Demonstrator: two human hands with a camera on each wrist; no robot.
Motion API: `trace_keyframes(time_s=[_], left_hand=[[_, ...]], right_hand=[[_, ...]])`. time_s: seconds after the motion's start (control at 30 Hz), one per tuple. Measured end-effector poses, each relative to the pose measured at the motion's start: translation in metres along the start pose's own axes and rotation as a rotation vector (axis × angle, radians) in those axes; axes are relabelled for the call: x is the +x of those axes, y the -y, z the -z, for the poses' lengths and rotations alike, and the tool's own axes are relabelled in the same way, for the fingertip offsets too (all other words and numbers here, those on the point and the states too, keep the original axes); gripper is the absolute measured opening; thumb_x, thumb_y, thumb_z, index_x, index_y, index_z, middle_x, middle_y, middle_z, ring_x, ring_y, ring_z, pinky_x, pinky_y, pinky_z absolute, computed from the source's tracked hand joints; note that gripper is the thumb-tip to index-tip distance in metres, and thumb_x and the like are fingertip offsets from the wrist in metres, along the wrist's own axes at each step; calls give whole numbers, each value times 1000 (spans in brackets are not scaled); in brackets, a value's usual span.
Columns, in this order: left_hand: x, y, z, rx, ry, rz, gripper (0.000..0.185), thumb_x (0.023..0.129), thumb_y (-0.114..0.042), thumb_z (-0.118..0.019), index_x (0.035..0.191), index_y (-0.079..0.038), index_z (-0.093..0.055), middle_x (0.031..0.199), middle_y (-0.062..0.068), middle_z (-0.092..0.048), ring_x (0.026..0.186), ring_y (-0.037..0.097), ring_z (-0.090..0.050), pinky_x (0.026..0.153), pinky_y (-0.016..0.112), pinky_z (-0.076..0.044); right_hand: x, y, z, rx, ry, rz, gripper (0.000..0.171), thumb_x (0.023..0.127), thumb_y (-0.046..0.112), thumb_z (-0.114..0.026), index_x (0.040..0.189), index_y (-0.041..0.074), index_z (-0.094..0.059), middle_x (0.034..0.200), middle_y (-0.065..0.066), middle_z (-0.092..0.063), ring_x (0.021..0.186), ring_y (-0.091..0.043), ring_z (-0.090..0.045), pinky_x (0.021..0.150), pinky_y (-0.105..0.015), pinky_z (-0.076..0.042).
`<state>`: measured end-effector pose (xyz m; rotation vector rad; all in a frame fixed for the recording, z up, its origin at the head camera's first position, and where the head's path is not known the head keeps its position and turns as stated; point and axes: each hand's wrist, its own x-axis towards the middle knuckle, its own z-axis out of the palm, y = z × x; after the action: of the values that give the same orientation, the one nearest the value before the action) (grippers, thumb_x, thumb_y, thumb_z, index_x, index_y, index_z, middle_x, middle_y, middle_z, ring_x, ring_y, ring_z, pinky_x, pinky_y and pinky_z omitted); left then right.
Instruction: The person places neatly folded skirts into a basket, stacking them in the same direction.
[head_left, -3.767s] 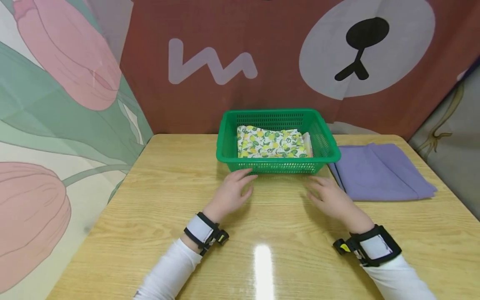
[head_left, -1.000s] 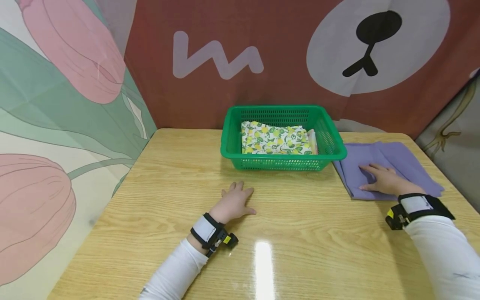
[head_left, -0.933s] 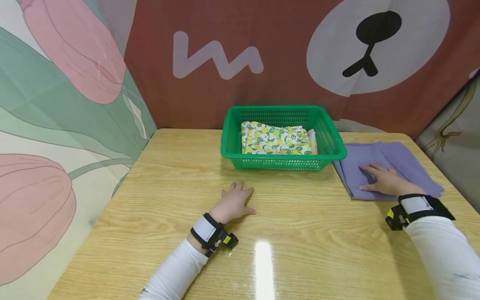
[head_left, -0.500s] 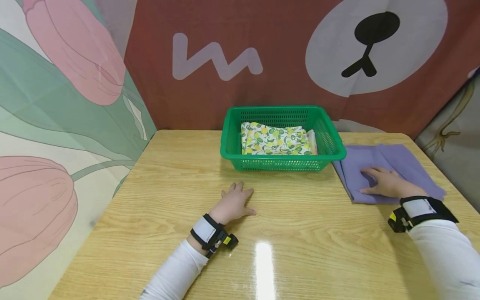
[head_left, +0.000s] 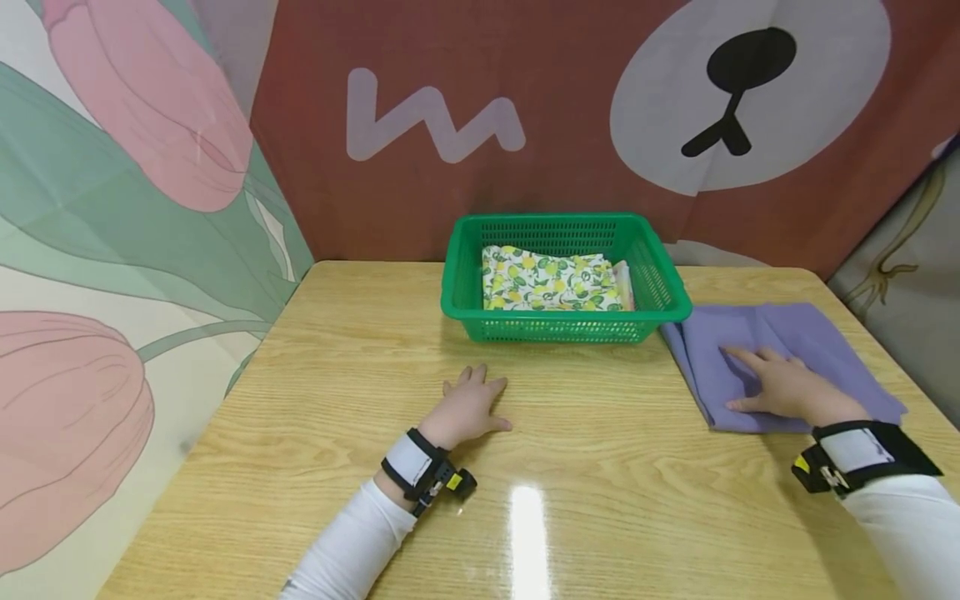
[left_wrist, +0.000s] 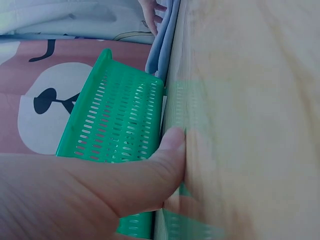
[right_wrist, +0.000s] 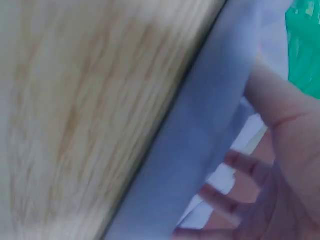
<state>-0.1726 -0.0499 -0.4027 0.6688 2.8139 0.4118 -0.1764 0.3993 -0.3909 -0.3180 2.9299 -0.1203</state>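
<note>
A folded purple cloth (head_left: 832, 354) lies on the wooden table (head_left: 600, 492), right of a green plastic basket (head_left: 562, 315). My right hand (head_left: 776, 387) lies flat on the cloth's near left part, fingers spread and pressing on it. The right wrist view shows the same hand (right_wrist: 285, 165) over the cloth's folded edge (right_wrist: 200, 135), blurred. In front of the basket my left hand (head_left: 472, 404) rests palm down on the bare table, holding nothing. Its thumb (left_wrist: 160, 170) lies on the wood near the basket wall (left_wrist: 120, 125). A folded lemon-print cloth (head_left: 551, 283) fills the basket.
A pale pink cloth edge (head_left: 626, 287) shows at the right inside the basket. Printed fabric walls (head_left: 150, 208) close in the table at the left, back and right. Bare wood (head_left: 337, 358) stretches left of the basket.
The right hand left the basket's front and settled on the purple cloth, then slid it toward me, bunching it slightly. The left hand drew back a little and has stayed still since.
</note>
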Motion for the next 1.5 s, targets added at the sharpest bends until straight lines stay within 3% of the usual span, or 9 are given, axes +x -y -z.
trace_keyframes(time_s=[0.13,0.33,0.43,0.63,0.77,1.0,1.23,1.5], left_hand=[[0,0,-1,7,-3,-4,72,82,-43,-69,140,-8,-46,147,27,-32,136,48,-26,99,73,-26],[0,0,-1,8,-2,-2,72,82,-43,-68,141,-8,-45,148,27,-32,136,48,-26,99,73,-26],[0,0,0,3,-3,-1,72,82,-43,-68,141,-8,-45,148,27,-31,137,48,-26,99,73,-25],[-1,1,-2,-5,1,-2,72,82,-44,-68,141,-8,-45,148,27,-30,137,49,-25,99,73,-24],[-2,2,-3,-3,2,1,72,82,-44,-68,141,-8,-45,148,27,-30,136,49,-25,99,73,-24],[0,2,-3,-1,-4,-7,72,82,-44,-68,141,-8,-45,148,27,-31,136,49,-26,99,73,-24],[0,2,-3,-2,-2,1,73,82,-44,-69,141,-8,-45,148,27,-30,136,49,-25,100,73,-23],[-1,1,-3,0,-4,0,73,82,-44,-68,141,-9,-45,148,26,-30,137,49,-25,100,73,-23]], right_hand=[[-9,14,5,-39,15,-7,108,67,60,-73,149,11,-23,130,-40,-36,108,-69,-35,75,-70,-41],[-13,21,-4,-38,10,163,115,61,36,-83,152,32,-14,140,-37,-23,117,-66,-26,89,-74,-29],[-16,25,-6,-25,19,214,118,59,32,-85,151,39,-12,143,-35,-19,118,-65,-23,89,-72,-31],[-19,40,-8,42,74,262,120,54,26,-88,151,37,-19,148,-30,-18,127,-61,-18,86,-62,-42],[-21,51,-9,95,125,266,119,51,31,-88,150,38,-22,149,-30,-17,128,-61,-16,86,-65,-41],[-24,60,-10,122,94,260,116,51,43,-85,149,38,-24,148,-32,-20,126,-62,-18,88,-72,-34],[-27,73,-12,160,65,288,112,53,47,-82,148,44,-22,144,-38,-21,122,-66,-19,84,-73,-36],[-25,93,-12,156,79,266,107,57,56,-78,149,28,-31,146,-36,-22,124,-63,-20,85,-70,-38]])
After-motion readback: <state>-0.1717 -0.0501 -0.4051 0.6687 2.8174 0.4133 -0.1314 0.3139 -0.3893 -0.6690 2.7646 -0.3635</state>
